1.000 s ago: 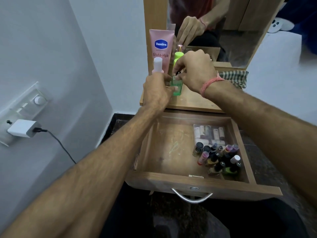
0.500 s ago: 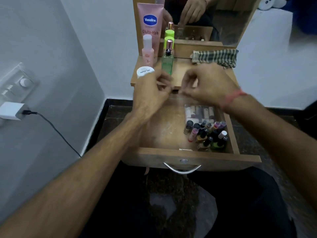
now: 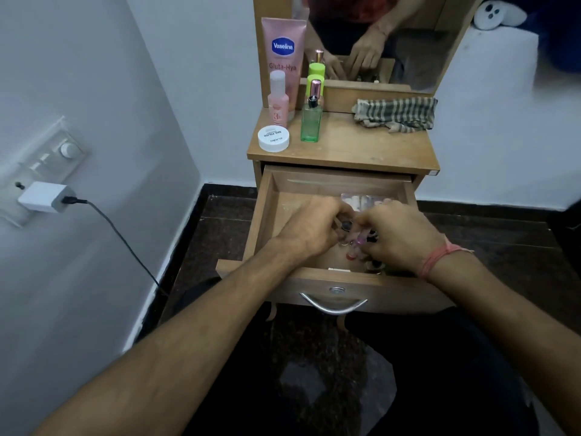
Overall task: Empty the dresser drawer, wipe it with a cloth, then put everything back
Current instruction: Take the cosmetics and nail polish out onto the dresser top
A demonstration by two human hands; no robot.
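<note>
The wooden drawer [image 3: 267, 212] is pulled out. Both hands are down inside it, over a cluster of small nail polish bottles [image 3: 353, 247]. My left hand [image 3: 311, 229] and my right hand [image 3: 399, 236] have curled fingers closing on the bottles, which they mostly hide. A clear packet [image 3: 358, 199] lies at the drawer's back right. On the dresser top [image 3: 361, 146] stand a pink Vaseline tube [image 3: 284, 58], a pink bottle [image 3: 278, 102], a green glass bottle [image 3: 311, 121], a white round jar [image 3: 273, 138] and a striped cloth [image 3: 396, 113].
A mirror [image 3: 393, 36] rises behind the dresser top. A wall lies close on the left, with a switch panel and a white charger [image 3: 42, 196] whose black cable [image 3: 125, 243] trails to the dark floor. The metal drawer handle [image 3: 333, 305] faces me.
Both hands left the green bottle standing on the dresser top and came down into the drawer, onto the nail polish bottles. The view has tilted downward.
</note>
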